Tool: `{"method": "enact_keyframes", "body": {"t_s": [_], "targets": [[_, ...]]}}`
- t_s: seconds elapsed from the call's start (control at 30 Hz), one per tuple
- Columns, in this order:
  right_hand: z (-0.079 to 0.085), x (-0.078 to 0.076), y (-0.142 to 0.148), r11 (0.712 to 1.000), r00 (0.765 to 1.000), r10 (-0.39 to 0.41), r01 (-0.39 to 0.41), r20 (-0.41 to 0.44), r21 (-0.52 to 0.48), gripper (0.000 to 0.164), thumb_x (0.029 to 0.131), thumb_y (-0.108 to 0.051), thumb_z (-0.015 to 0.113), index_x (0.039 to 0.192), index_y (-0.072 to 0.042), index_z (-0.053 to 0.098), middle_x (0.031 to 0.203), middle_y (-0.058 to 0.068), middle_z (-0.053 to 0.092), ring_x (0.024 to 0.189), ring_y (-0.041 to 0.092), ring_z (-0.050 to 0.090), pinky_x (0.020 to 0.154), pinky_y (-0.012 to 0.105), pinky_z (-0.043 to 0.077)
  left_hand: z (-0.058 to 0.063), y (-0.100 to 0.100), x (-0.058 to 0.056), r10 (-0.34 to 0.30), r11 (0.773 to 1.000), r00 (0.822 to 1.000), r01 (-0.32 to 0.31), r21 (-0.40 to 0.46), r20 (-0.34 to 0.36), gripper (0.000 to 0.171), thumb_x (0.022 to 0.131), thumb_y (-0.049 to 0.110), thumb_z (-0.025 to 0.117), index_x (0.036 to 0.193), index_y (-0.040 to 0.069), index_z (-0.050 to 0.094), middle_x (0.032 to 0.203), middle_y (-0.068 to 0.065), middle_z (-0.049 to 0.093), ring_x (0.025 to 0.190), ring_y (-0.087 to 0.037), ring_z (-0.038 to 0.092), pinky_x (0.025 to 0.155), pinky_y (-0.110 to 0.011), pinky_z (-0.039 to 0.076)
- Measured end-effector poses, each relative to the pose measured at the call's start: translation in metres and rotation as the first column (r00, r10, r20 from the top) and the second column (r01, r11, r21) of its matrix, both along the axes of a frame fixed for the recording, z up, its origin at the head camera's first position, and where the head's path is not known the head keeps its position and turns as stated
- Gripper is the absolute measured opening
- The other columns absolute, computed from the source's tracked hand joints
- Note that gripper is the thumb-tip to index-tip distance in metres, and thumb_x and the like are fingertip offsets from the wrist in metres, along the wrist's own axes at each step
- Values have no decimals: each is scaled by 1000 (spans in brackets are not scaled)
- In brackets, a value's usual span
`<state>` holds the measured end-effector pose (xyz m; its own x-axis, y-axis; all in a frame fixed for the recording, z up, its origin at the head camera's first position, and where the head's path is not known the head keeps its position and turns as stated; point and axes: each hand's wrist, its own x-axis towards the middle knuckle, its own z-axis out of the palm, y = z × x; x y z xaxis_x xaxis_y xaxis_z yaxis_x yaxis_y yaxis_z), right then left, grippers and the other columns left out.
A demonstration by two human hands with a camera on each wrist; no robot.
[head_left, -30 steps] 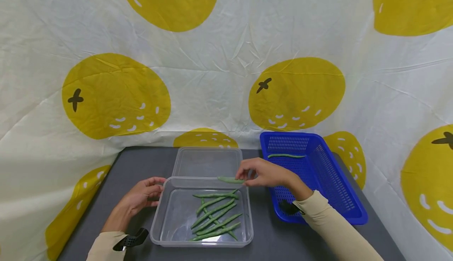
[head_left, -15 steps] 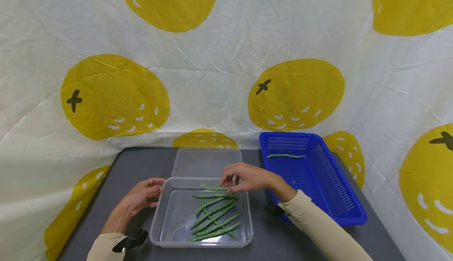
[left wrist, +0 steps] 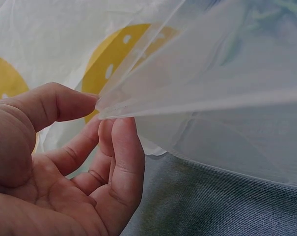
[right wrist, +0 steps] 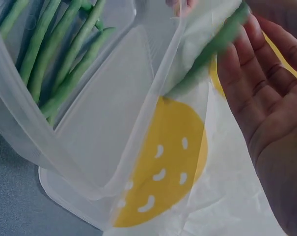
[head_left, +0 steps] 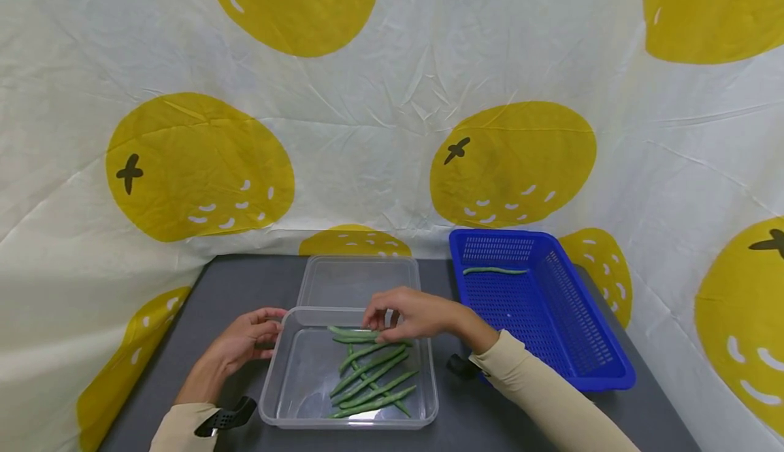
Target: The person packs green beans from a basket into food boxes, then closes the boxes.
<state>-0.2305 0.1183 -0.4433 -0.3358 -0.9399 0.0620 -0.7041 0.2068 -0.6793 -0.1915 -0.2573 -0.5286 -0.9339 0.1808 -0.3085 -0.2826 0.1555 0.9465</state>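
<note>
In the head view my left hand [head_left: 239, 343] is at the left side of a clear plastic container [head_left: 306, 377]. The left wrist view shows its thumb and fingers pinching the container's rim [left wrist: 114, 114] near a corner. Over the back right part of the container, my right hand [head_left: 413, 314] pinches a green bean [head_left: 341, 331]. That bean [right wrist: 207, 59] appears slanted between the fingers in the right wrist view. Below it, several green beans [head_left: 367, 372] lie on the container's floor, mostly slanting, some crossing each other.
A clear lid [head_left: 355, 280] lies flat behind the container on the dark grey table [head_left: 245, 278]. To the right stands a blue perforated basket [head_left: 554, 316] with a single green bean [head_left: 495, 270] near its back. A fruit-print curtain [head_left: 361, 146] hangs behind the table.
My right hand has moved left from the container's back right corner, carrying the green bean in over the other beans. My left hand has stayed at the container's side.
</note>
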Motion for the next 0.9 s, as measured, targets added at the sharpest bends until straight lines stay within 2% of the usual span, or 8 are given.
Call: {"method": "enact_keyframes", "body": {"t_s": [0.13,0.43,0.67,0.9], "targets": [[2,1,3,999,1000,-10,10,-12,-37,35,96,-21,71,130,-20,62,115,4,66,105,17,65,91,30,54,0,0,0,-3,1000,1000,3,1,0,49,99,16,62,140,-5,48,103,-8,70,92,-22,67,75,-39,55],[3,-5,27,997,997,-59,57,-40,-59,32,95,-20,72,127,-21,64,117,-7,65,106,5,64,93,28,53,-1,0,0,10,1000,1000,-10,1,5,49,98,16,63,140,-4,48,103,-8,70,91,-22,67,75,-40,55],[5,-12,54,990,992,-123,122,-13,-66,28,95,-15,72,121,-24,66,115,-8,66,107,9,66,94,34,54,0,1,0,13,1000,1000,-13,10,7,49,98,15,63,140,-5,48,104,-8,70,92,-22,67,76,-40,55],[7,-17,81,973,974,-224,223,-14,-64,25,96,-20,71,121,-27,67,118,-8,67,110,16,67,96,36,53,0,0,0,3,1000,1000,-4,14,7,49,98,16,63,140,-5,48,103,-6,71,91,-21,67,76,-40,55]]}}
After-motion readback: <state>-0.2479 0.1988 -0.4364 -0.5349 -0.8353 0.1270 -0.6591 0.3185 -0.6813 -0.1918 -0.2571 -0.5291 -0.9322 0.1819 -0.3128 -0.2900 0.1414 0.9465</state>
